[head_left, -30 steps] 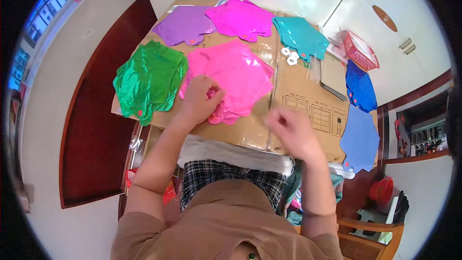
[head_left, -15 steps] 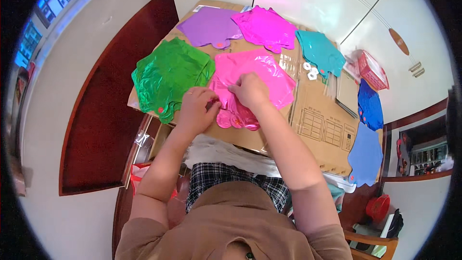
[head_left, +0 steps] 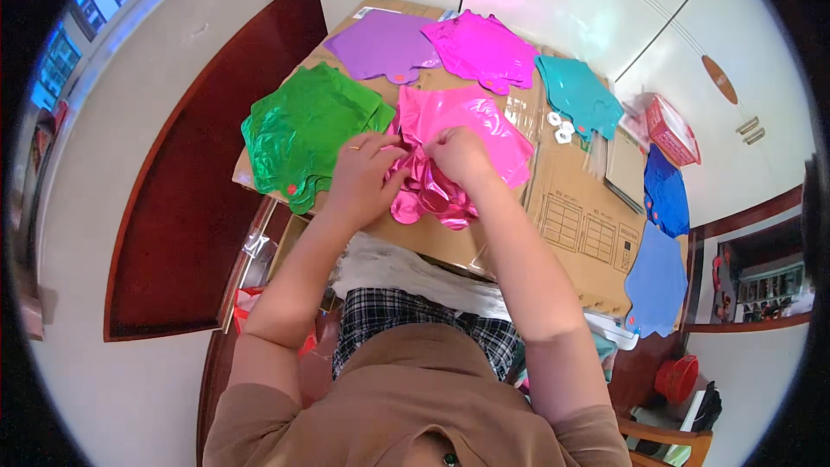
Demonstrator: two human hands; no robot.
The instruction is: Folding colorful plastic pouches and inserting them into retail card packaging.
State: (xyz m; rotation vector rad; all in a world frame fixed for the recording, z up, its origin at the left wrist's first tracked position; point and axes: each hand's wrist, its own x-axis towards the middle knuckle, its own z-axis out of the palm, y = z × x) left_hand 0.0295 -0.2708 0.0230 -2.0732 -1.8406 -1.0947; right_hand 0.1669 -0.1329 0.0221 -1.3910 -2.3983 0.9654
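Note:
In the middle of the cardboard lies a small pile of flat, shiny pink foil balloons [head_left: 467, 112]. Their near part is bunched into creases, with round tabs at the near edge. My right hand [head_left: 460, 154] pinches the foil at the top of these creases. On the other side of the bunch, my left hand [head_left: 367, 175] has its fingers and thumb curled on the foil's left edge; its fingertips are partly hidden in the folds. Just left of that hand is a stack of green foil balloons [head_left: 307, 134], its tabs toward me.
Purple [head_left: 380, 43], magenta [head_left: 484, 47], teal [head_left: 579, 95], dark blue [head_left: 664, 190] and light blue foil stacks [head_left: 657, 281] ring the cardboard box top [head_left: 571, 199]. Small white rings [head_left: 564, 133] lie near the teal stack. A pink-and-white package [head_left: 673, 130] stands at the right.
The pink foil's near part has been drawn together into a tighter, more creased bunch. My left hand has shifted right and slightly up toward my right hand.

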